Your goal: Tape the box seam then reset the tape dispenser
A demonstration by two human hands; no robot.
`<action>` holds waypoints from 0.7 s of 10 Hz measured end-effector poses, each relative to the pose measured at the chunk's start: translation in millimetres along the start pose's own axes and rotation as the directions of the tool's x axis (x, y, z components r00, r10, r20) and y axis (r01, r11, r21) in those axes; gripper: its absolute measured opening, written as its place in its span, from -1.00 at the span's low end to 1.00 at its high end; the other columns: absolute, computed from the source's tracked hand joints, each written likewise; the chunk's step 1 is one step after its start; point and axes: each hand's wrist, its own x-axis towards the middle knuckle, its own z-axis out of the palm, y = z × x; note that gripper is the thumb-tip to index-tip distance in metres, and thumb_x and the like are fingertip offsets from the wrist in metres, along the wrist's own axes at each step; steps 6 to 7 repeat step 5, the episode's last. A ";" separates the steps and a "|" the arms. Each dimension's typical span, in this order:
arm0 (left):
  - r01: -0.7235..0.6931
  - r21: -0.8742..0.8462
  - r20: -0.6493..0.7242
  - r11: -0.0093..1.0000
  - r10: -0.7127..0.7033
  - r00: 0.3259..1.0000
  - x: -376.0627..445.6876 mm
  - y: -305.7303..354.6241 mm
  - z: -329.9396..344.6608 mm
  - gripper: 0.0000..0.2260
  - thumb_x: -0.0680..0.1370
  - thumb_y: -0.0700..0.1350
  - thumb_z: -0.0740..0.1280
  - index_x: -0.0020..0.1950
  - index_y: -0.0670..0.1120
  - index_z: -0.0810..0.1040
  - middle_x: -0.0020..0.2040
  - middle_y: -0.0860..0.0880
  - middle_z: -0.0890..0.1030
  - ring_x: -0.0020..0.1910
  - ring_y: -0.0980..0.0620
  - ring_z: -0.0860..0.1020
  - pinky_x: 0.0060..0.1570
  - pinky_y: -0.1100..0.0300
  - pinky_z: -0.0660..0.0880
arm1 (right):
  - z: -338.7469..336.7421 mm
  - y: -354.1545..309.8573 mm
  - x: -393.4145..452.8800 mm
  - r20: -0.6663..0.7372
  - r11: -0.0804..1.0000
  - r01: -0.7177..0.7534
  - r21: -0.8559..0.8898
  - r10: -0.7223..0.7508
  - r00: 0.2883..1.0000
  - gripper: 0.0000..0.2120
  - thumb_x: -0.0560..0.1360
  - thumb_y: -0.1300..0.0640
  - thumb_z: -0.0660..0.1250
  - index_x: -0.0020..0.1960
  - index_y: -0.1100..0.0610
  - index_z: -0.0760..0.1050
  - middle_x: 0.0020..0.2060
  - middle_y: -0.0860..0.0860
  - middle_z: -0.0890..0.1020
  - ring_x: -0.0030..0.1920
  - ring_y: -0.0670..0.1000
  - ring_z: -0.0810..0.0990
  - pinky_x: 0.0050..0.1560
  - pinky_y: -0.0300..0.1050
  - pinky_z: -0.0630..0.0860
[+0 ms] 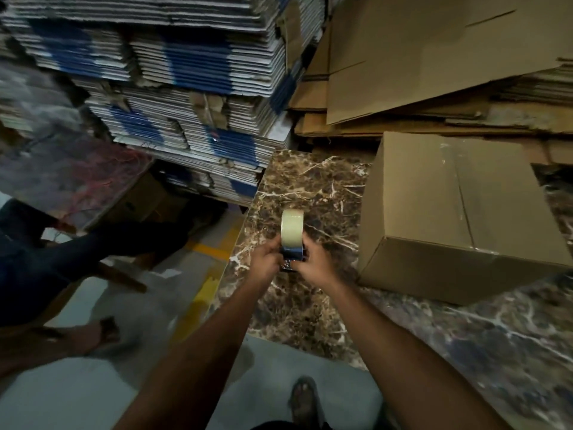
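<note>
A tape dispenser [292,254] with a pale roll of tape [292,226] is held over the marbled table [310,187], near its left edge. My left hand [268,259] grips its left side and my right hand [313,263] grips its right side. A closed brown cardboard box [449,212] stands on the table to the right of my hands, apart from them. Clear tape runs along its top seam [465,200].
Tall stacks of flat blue-and-white cartons [186,97] rise behind the table's left end. Flattened brown cardboard sheets [418,57] lie at the back right. Another person's legs [77,256] and hand [93,336] are at the left. My foot [305,401] is on the floor below.
</note>
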 end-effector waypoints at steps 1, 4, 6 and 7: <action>0.023 0.027 0.046 0.999 -0.024 0.999 12.7 -7.3 4.3 -0.38 0.36 -0.59 0.06 0.33 -0.23 0.52 0.09 -0.19 0.66 -0.03 -0.04 0.68 -0.09 0.18 0.63 | 5.8 5.0 -0.4 -0.005 0.998 -0.053 0.022 0.053 0.999 -0.24 0.32 0.22 0.51 0.49 0.07 0.38 0.21 0.10 0.66 0.19 0.11 0.65 0.25 0.07 0.57; 0.058 0.096 0.074 0.994 -0.065 0.995 20.8 -19.3 -6.3 -0.42 0.29 -0.33 0.29 0.31 -0.09 0.56 0.12 -0.09 0.70 0.13 -0.13 0.64 0.13 -0.01 0.59 | -2.0 0.3 -15.5 -0.067 0.984 -0.141 0.105 0.149 0.987 -0.12 0.35 0.16 0.49 0.59 -0.05 0.21 0.31 0.03 0.62 0.25 0.05 0.62 0.32 0.12 0.53; 0.018 0.090 -0.084 0.996 -0.010 0.996 -2.1 1.7 0.1 -0.56 0.45 -0.31 0.36 0.33 -0.10 0.49 0.13 0.03 0.59 0.04 0.04 0.55 -0.17 0.38 0.49 | -14.1 -5.1 -26.6 -0.147 0.990 -0.128 0.065 0.136 0.980 -0.29 0.50 0.23 0.44 0.58 0.01 0.26 0.34 0.03 0.59 0.18 0.01 0.61 0.23 0.09 0.59; 0.018 0.090 -0.084 0.996 -0.010 0.996 -2.1 1.7 0.1 -0.56 0.45 -0.31 0.36 0.33 -0.10 0.49 0.13 0.03 0.59 0.04 0.04 0.55 -0.17 0.38 0.49 | -14.1 -5.1 -26.6 -0.147 0.990 -0.128 0.065 0.136 0.980 -0.29 0.50 0.23 0.44 0.58 0.01 0.26 0.34 0.03 0.59 0.18 0.01 0.61 0.23 0.09 0.59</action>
